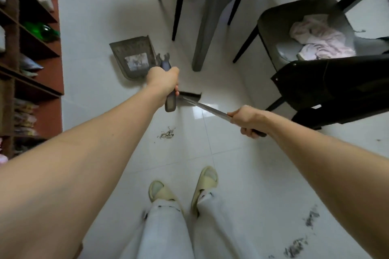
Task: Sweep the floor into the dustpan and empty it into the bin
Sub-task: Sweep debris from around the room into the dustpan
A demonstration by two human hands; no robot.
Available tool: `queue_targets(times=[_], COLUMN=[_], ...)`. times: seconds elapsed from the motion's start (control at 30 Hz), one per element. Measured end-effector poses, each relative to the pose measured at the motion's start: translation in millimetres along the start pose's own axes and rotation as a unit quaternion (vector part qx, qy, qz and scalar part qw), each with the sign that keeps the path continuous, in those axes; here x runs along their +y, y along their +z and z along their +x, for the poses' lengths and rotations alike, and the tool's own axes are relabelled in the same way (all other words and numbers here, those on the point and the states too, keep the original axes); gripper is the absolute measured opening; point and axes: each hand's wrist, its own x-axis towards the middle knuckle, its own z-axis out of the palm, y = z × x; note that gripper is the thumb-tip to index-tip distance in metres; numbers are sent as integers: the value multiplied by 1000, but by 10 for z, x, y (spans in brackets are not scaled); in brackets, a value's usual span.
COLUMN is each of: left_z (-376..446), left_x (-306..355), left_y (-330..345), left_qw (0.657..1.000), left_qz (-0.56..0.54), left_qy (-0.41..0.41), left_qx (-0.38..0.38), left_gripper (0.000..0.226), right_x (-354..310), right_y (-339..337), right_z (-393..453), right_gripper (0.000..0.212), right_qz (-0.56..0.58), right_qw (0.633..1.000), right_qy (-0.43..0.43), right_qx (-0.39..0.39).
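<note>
A grey dustpan [132, 59] sits on the white tiled floor with debris inside it. My left hand [163, 81] grips its upright handle [170, 101]. My right hand [246, 121] grips the metal shaft of a broom [206, 107], whose dark head [190, 95] rests on the floor just right of the dustpan handle. A small pile of grey debris [166, 133] lies on the tile in front of my feet. More dark debris [303, 235] is scattered at the lower right.
A brown shelf unit [31, 59] lines the left wall. A table leg [207, 27] and dark chair legs [177, 12] stand ahead. A grey chair [280, 33] holding a pink cloth [320, 40] stands at the right, a black chair back [336, 86] in front of it.
</note>
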Motion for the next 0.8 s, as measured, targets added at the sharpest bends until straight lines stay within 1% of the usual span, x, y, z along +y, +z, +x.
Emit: queue_targets(times=[0.07, 0.17, 0.23, 0.33, 0.43, 0.5, 0.57, 0.63, 0.7, 0.8], left_z=[-124, -250, -291, -287, -235, -208, -159, -106, 14, 241], left_x=[4, -3, 2, 48, 96, 104, 95, 74, 41, 14], left_y=[162, 328, 413, 511, 662, 802, 981, 1126, 1306, 1583], left_qw=[999, 998, 998, 998, 998, 998, 998, 998, 998, 999], left_qz=[22, 30, 13, -1, 8, 7, -5, -19, -30, -41], left_qy=[10, 4, -3, -1, 11, 6, 2, 0, 6, 13], left_qx=[-29, -52, -59, -64, -54, -62, -68, -66, -45, -21], left_gripper=[23, 23, 22, 21, 22, 22, 21, 20, 21, 22], right_x=[210, 376, 435, 434, 392, 365, 342, 291, 237, 106], right_y=[-99, 3, 157, 301, 238, 110, -55, -197, -356, -634], right_z=[-190, -399, -439, -324, -99, 94, 341, 549, 803, 1223], right_gripper=[38, 31, 34, 35, 31, 27, 24, 26, 32, 36], right_qz=[36, 80, 108, 122, 176, 204, 202, 178, 151, 119], right_qw=[999, 993, 988, 981, 971, 963, 961, 961, 957, 953], right_qy=[16, 37, 29, 1, -12, -24, -43, -75, -105, -125], right_qx=[28, 80, 105, 151, 164, 172, 182, 200, 226, 251])
